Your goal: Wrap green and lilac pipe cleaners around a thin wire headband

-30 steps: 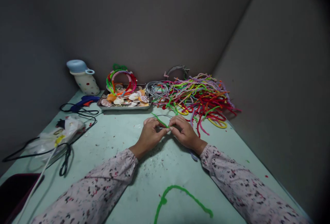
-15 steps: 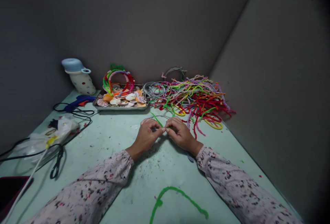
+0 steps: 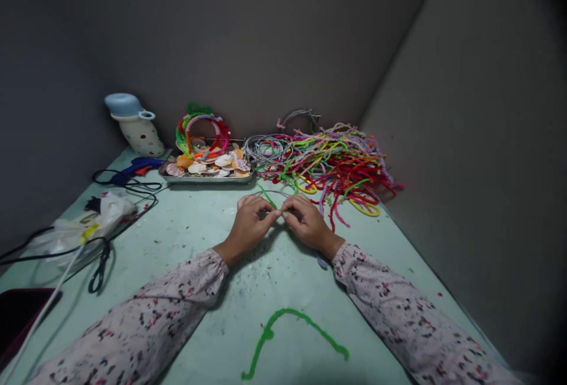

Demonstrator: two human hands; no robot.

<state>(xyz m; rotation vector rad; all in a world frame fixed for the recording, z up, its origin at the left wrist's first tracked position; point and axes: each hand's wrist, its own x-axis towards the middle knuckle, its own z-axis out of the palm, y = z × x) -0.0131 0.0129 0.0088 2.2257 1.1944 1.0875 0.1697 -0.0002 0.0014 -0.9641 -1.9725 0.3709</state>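
My left hand (image 3: 254, 219) and my right hand (image 3: 308, 222) meet at the middle of the table, fingertips pinched together. Between them is a bright green fuzzy stem (image 3: 267, 196), its free end pointing up and left. A thin grey wire loop (image 3: 279, 193) arcs just behind the fingers, partly hidden by both hands. Nearer the front edge a bent green fuzzy stem (image 3: 295, 313) lies on the tabletop (image 3: 195, 308).
Behind stand a metal tray (image 3: 206, 179) of shells with colourful rings (image 3: 204, 137), a grey wire coil (image 3: 266, 150) and a heap of coloured stems (image 3: 345, 160). Left are a bottle (image 3: 137, 128), black cables (image 3: 100, 273) and a plastic bag (image 3: 110, 214).
The whole view has shifted slightly, so everything sits a little higher and more of the front green stem shows. Both hands keep nearly the same pinch.
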